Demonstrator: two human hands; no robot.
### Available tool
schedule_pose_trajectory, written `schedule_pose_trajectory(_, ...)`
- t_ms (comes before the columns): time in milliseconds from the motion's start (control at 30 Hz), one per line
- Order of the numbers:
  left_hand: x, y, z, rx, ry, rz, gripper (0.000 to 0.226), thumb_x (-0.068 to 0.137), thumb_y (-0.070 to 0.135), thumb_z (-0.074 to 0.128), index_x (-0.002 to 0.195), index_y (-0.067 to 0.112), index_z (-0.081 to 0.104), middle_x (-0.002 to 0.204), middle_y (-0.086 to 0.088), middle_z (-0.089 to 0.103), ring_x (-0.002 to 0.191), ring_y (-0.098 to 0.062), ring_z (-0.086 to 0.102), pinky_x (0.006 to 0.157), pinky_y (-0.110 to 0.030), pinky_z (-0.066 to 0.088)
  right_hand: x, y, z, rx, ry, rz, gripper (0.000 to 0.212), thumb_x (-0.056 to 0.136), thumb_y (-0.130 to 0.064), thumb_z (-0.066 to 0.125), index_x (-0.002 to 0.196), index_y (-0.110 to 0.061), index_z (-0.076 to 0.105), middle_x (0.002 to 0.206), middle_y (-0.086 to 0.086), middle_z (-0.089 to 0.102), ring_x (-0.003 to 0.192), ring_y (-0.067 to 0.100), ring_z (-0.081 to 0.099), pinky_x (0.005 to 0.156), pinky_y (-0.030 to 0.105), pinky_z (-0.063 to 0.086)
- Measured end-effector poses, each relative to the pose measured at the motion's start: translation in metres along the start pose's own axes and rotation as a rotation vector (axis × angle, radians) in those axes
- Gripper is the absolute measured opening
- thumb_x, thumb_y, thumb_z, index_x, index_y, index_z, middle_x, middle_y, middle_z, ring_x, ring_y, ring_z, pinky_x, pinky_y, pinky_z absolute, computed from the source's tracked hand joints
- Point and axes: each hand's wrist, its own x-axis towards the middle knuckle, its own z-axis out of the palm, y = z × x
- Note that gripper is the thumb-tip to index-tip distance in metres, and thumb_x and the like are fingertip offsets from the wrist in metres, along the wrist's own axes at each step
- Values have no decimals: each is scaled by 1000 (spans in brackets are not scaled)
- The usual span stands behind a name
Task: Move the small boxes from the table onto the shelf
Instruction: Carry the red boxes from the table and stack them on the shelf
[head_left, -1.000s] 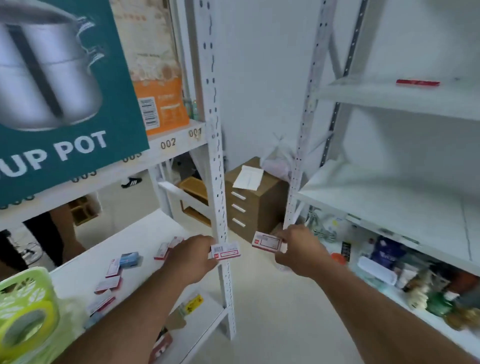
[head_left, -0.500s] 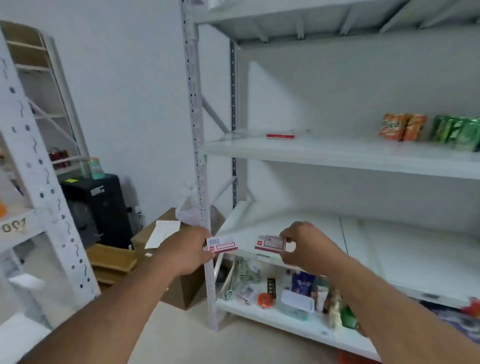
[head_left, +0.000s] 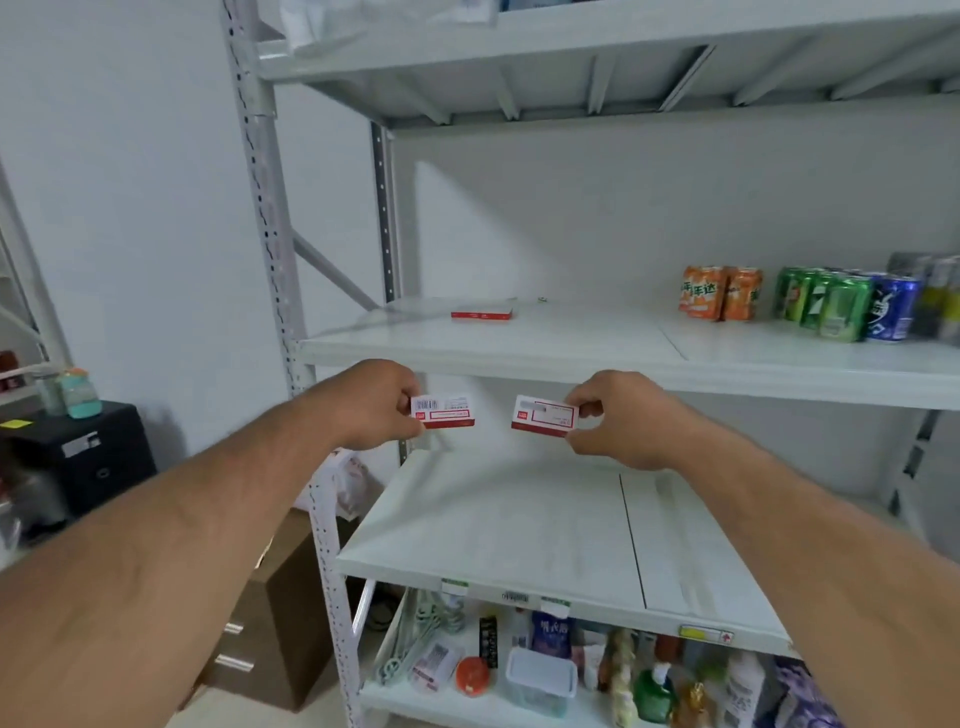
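Left hand: the left hand (head_left: 371, 405) is closed in a pinch on the left box (head_left: 443, 411), thumb under and fingers on top, gripping its left end.
Right hand: the right hand (head_left: 618, 418) is closed the same way on the right box (head_left: 545, 415), holding its right end.
Where the boxes are: both are in the air, level with each other and a little apart, just below the front edge of the middle shelf (head_left: 571, 358) and above the rear of the lower shelf (head_left: 498, 525).
Done so far: one matching red-and-white box (head_left: 481, 314) already lies flat on the middle shelf, toward its left rear corner.
Left to do: neither held box is set down yet; my guess is both go up beside the one already there. The table is out of view, so how many remain there cannot be told.
Box form: thin, flat, rectangular cartons, card by the look of them, white faces with a red band along the lower edge and a barcode on the left one; the fine print is too small to read.
Shelf form: pale painted metal boards, smooth and slightly glossy, on perforated uprights (head_left: 270, 244); the lower shelf's two panels meet at a dark seam.
Other stock: drink cans (head_left: 810, 304), smooth cylinders in orange, green and blue, stand at the right end of the middle shelf, well apart from the placed box.
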Motion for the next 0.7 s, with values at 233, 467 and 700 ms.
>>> schedule_pose_trajectory(233,79,-18,-8,-54,-10,88,25,79,27,77,103,24,71,88,10,72,78,-10,67,70,-29,54,68,1,-7,-69,35,0,33,82,-29,74,115,-23,73,103,-6,65,95,15,61,84,34,55)
schedule_pose_trajectory(467,162,-62,-21,-89,-24,161,22,80,26,76,101,24,72,85,12,71,66,-1,61,56,-18,45,152,-6,0,-89,41,31,30,83,-29,73,112,-25,74,104,-3,67,96,18,62,85,36,55)
schedule_pose_trajectory(700,243,-103,-17,-67,-50,198,24,81,26,76,104,22,73,88,11,71,72,-2,60,59,-17,42,236,4,18,-113,27,77,26,81,-29,74,105,-20,75,102,4,69,93,24,63,84,42,53)
